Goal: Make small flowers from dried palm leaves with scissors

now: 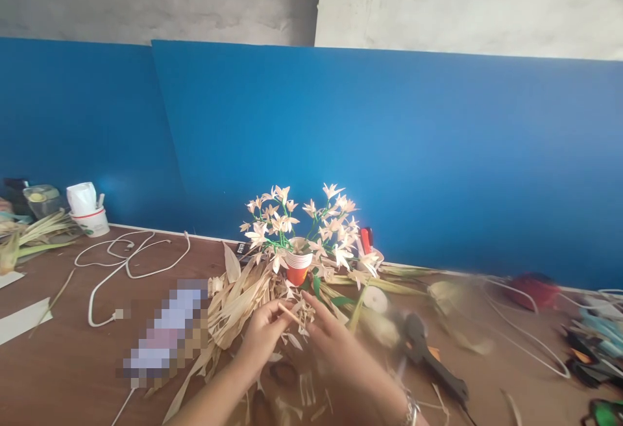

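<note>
My left hand (pixel 265 330) is closed in a pinch on a thin pale wooden stick (pixel 291 314), which slants down to the right. Close to its other end, my right hand (pixel 328 328) has its fingers stretched out; whether its thumb touches anything is blurred. Small curled husk scraps (pixel 305 311) show between the two hands. Just beyond them stands a red and white paper cup (pixel 297 269), with sprays of cream-coloured flowers (pixel 277 221) on green stems around it. A pile of dried corn husks (pixel 246 299) lies by my left hand.
A black glue gun (pixel 428 354) lies to the right, near a white roll (pixel 376 299). On the left are a pixelated phone-like object (pixel 165 332), a white cable (pixel 126 260) and a white tub (pixel 92 222). A blue panel (pixel 311 134) rises behind the table (pixel 63 374).
</note>
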### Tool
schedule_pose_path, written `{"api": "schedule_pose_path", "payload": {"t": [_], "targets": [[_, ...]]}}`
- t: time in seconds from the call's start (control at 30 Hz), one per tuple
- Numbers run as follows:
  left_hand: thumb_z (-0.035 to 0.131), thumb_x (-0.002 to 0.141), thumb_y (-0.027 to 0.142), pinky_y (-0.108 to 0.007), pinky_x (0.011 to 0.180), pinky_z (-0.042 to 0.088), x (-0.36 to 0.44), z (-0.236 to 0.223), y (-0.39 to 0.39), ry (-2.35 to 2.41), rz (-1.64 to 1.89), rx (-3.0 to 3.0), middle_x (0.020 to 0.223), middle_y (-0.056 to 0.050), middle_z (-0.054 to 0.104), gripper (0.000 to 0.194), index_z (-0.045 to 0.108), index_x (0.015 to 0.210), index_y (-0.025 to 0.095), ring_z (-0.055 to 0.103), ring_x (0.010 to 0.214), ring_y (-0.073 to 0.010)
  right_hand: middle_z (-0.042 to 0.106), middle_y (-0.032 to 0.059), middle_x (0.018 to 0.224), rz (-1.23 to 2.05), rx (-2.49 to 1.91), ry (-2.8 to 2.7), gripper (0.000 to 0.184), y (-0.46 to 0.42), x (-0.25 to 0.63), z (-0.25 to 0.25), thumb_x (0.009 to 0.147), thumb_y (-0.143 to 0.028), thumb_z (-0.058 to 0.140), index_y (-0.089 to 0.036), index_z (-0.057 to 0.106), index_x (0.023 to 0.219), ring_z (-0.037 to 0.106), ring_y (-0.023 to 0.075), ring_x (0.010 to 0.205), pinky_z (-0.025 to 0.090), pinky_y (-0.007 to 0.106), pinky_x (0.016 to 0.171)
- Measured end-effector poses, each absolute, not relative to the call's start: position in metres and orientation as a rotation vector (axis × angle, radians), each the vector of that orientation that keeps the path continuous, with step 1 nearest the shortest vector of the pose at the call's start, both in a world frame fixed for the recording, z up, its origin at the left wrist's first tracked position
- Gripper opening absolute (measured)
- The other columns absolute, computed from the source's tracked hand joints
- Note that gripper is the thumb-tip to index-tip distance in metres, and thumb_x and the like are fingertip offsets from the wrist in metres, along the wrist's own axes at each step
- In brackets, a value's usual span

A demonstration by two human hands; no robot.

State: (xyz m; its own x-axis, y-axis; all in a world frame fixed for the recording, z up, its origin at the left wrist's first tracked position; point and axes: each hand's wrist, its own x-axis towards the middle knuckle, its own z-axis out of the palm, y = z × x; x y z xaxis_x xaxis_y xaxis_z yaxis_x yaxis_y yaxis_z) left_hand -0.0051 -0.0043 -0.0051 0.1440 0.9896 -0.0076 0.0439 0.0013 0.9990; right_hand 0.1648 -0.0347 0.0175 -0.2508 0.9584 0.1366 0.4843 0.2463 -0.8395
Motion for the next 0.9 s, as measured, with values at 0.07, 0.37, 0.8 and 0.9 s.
{"api": "schedule_pose_path", "payload": {"t": [0.07, 0.37, 0.8, 0.9], "targets": [[0.063, 0.072, 0.039, -0.028, 0.071, 0.044, -0.004, -0.003, -0.006, 1.075, 1.063, 1.209, 0.075, -0.002, 0.067, 0.026, 0.067, 0.081, 0.015, 0.059, 0.076, -0.0189, 0.062, 0.003, 0.075, 1.111, -1.245, -1.735, 0.043, -0.033, 0.162, 0.013, 0.087, -0.038, 0.051, -0.02, 0.058, 0.125, 0.054, 0.015, 0.067, 0.048, 0.029, 0.068], [0.062, 0.071, 0.041, -0.028, 0.068, 0.041, -0.005, -0.003, -0.007, 1.06, 1.0, 1.252, 0.069, -0.002, 0.063, 0.027, 0.066, 0.074, 0.015, 0.055, 0.07, -0.0174, 0.05, -0.0054, 0.056, 1.626, -1.195, -1.247, 0.056, -0.023, 0.164, 0.001, 0.072, -0.044, 0.067, -0.016, 0.061, 0.119, 0.031, 0.0041, 0.042, 0.022, 0.018, 0.042], [0.057, 0.067, 0.04, -0.024, 0.054, 0.035, 0.007, -0.015, -0.01, 1.219, 1.145, 1.184, 0.053, 0.003, 0.047, 0.025, 0.053, 0.055, 0.018, 0.044, 0.054, -0.0131, 0.067, 0.0095, 0.097, 0.657, -1.324, -1.919, 0.053, -0.034, 0.148, -0.016, 0.081, -0.006, 0.036, -0.022, 0.06, 0.125, 0.062, 0.0189, 0.086, 0.049, 0.03, 0.076], [0.059, 0.066, 0.045, -0.023, 0.051, 0.034, 0.01, -0.016, -0.01, 1.243, 1.158, 1.151, 0.05, 0.003, 0.048, 0.03, 0.055, 0.055, 0.018, 0.044, 0.051, -0.0128, 0.065, 0.0085, 0.094, 0.446, -1.487, -2.069, 0.065, -0.036, 0.144, -0.02, 0.073, -0.001, 0.041, -0.024, 0.053, 0.131, 0.063, 0.0176, 0.074, 0.05, 0.026, 0.066]]}}
